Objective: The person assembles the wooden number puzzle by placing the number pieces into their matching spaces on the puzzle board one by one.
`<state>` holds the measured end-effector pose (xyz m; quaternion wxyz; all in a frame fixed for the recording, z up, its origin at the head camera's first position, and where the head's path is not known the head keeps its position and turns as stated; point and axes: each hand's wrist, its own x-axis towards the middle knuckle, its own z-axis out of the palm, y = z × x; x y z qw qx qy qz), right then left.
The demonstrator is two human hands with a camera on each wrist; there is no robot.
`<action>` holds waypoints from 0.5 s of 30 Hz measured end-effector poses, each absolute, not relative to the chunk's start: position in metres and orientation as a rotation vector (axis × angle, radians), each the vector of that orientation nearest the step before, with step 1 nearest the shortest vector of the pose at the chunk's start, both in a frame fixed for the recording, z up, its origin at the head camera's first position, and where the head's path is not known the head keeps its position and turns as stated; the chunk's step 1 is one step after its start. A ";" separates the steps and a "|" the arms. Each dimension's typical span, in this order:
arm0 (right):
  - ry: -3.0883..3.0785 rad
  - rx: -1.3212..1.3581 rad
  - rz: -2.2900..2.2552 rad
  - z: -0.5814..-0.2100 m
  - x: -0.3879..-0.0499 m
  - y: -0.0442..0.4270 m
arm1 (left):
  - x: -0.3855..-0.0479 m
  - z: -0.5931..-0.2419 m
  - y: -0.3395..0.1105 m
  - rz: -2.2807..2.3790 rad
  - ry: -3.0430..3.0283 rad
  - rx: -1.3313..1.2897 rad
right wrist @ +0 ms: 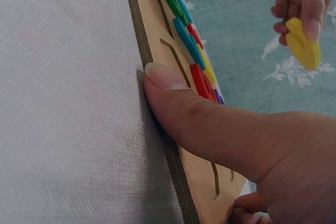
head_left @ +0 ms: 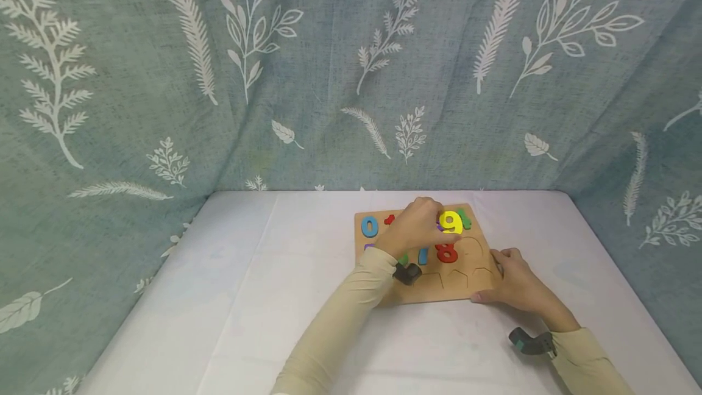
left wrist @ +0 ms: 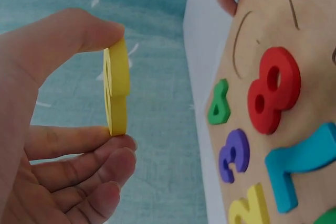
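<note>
My left hand (head_left: 414, 225) pinches a yellow number 9 piece (left wrist: 120, 85) between the thumb and fingers, raised above a wooden number puzzle board (head_left: 482, 290). Seen from the left wrist, the piece stands edge-on and apart from the board. On the board sit a red 8 (left wrist: 290, 77), a green 4 (left wrist: 219, 114), a purple 3 (left wrist: 242, 153) and a blue 7 (left wrist: 281, 174). The right hand (head_left: 518, 284) grips the board's right edge, its thumb lying over the near corner. The left hand and forearm hide part of the board in the head view.
A blue 0 (head_left: 362, 226) and a red 1 (head_left: 389, 219) lie at the board's upper left. Bare outlined slots run along its near side. The board rests on a white-covered table (head_left: 263, 297), with a leaf-patterned curtain (head_left: 329, 78) behind.
</note>
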<state>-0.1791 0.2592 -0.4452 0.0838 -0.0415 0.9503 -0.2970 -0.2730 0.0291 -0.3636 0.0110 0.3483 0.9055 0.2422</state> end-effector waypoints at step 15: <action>2.852 -0.173 -0.895 -0.446 -0.180 0.261 | -0.279 -0.389 0.064 0.741 2.856 1.022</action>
